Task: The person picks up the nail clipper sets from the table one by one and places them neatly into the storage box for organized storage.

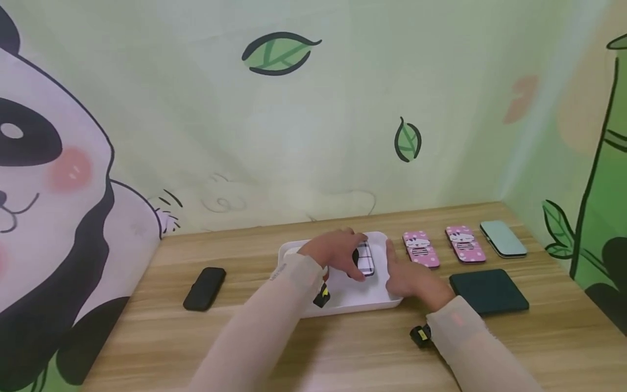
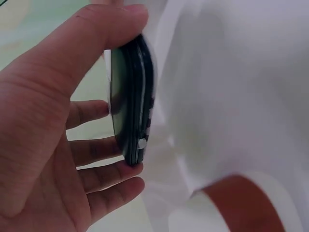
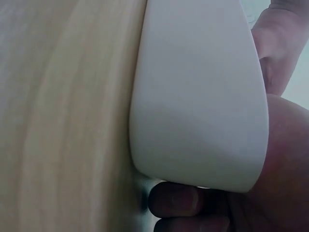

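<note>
On the wooden table (image 1: 147, 337) sits a white tray (image 1: 362, 296), its right wall gripped by the right hand (image 1: 409, 277), thumb inside and fingers curled under the outer edge. Over the tray, the left hand (image 1: 333, 247) pinches a small plaid-topped case (image 1: 364, 258) between thumb and fingers, holding it just above the tray floor. Right of the tray lie a dark green pouch (image 1: 490, 291), two pink cases (image 1: 421, 249), a pale green case (image 1: 503, 238); left, a black case (image 1: 204, 288).
</note>
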The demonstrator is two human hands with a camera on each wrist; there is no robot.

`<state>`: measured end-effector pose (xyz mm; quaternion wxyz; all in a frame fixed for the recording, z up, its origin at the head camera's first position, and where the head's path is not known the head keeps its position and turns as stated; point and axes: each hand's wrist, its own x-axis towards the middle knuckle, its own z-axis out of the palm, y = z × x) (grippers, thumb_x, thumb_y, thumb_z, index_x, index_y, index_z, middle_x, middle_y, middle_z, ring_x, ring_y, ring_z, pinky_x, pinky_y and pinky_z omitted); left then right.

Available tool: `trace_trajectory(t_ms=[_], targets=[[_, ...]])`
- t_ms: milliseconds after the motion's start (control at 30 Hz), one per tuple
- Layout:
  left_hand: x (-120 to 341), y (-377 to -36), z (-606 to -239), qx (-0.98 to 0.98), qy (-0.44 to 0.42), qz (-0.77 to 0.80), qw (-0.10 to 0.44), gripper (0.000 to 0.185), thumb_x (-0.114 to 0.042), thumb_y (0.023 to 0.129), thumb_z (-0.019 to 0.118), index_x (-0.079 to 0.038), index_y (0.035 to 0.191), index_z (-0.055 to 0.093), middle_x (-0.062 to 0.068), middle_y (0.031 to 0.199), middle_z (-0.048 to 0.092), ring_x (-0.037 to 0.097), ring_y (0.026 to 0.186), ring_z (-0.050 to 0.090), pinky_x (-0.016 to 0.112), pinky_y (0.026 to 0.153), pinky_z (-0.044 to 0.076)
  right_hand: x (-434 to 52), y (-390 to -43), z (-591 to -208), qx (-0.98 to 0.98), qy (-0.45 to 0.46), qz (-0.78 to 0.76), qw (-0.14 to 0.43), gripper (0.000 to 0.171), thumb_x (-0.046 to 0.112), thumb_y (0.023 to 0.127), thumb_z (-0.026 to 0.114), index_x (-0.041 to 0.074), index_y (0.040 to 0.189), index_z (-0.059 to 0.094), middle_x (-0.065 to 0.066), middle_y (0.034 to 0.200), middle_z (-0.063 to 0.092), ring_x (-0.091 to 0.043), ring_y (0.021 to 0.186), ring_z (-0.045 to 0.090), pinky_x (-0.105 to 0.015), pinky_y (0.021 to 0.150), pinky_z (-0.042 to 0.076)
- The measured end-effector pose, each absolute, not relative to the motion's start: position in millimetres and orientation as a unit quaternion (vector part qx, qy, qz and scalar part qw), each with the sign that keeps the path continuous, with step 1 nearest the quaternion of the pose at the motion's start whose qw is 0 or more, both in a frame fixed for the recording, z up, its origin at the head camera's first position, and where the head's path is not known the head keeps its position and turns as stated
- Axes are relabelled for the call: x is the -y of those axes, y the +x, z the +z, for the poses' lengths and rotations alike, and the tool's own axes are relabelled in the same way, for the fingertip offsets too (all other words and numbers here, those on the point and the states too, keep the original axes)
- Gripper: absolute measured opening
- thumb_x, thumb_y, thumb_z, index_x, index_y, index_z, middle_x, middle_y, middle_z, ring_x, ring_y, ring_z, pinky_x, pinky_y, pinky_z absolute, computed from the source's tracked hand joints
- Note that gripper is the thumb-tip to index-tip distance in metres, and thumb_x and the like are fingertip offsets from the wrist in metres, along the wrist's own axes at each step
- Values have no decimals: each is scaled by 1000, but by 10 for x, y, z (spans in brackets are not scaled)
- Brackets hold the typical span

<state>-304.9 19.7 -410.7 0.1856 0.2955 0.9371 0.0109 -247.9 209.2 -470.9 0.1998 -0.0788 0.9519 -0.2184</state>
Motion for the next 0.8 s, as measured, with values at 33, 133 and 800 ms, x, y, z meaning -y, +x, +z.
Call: trace_trajectory(t_ms=[33,133,800], targets=[[-215,-3053,-4118,-936,297,8,190,99,-60,75,80,-28,156,34,2,148,47,17,126,48,40,108,42,-2086,-2474,-4714,-952,-82,-218,197,97,12,90,51,3,156,-19,-2,62,50,-13,46,38,-26,43,29],[-254,-3059,-4152,-932,305,5,198,97,-59,76,80,-27,156,34,2,147,47,16,126,48,39,108,41,-2061,-2481,-4728,-955,-80,-209,194,96,13,91,51,3,157,-17,-2,62,49,-13,45,38,-26,43,29],[-457,-3052,-4313,-920,338,1,200,93,-61,76,79,-22,152,42,1,136,56,13,112,53,35,106,43,-2055,-2444,-4687,-961,-79,-190,182,93,12,90,49,-2,156,-15,-4,62,53,-14,46,43,-28,44,31]])
